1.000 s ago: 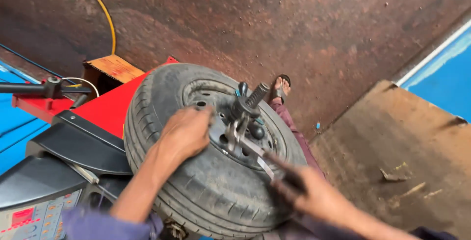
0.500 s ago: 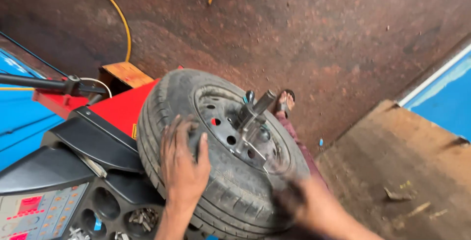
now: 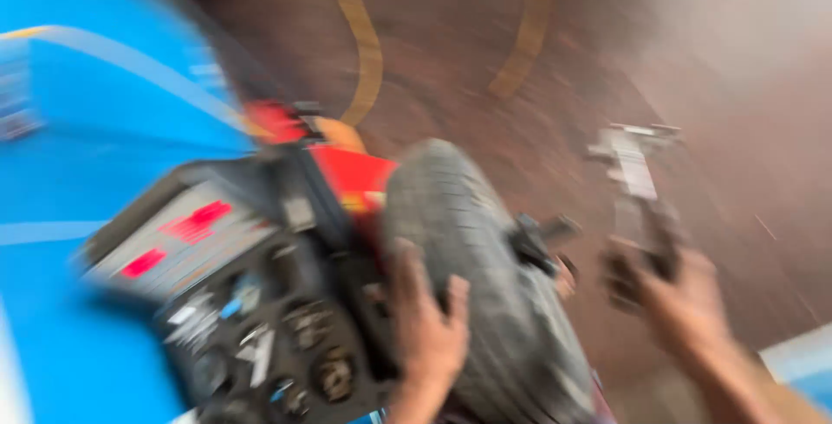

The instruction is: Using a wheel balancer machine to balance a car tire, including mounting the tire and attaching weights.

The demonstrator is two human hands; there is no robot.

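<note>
Blurrily, two bare hands are working on one mounted wheel.
One black, ribbed rubber tyre (image 3: 485, 277) is standing edge-on on the red-and-black balancing machine (image 3: 260, 303), its axle running left to right; the left hand (image 3: 425, 329) is lying spread on the tread, while the right hand (image 3: 667, 294) is gripping one grey metal clamping tool (image 3: 637, 190) pointing upward.

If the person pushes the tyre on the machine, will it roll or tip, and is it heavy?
The tyre is round with a thick tread, so it would probably roll if free. It looks bulky beside the left hand resting on it, so likely heavy. It seems mounted on the machine, so tipping looks unlikely.
</note>
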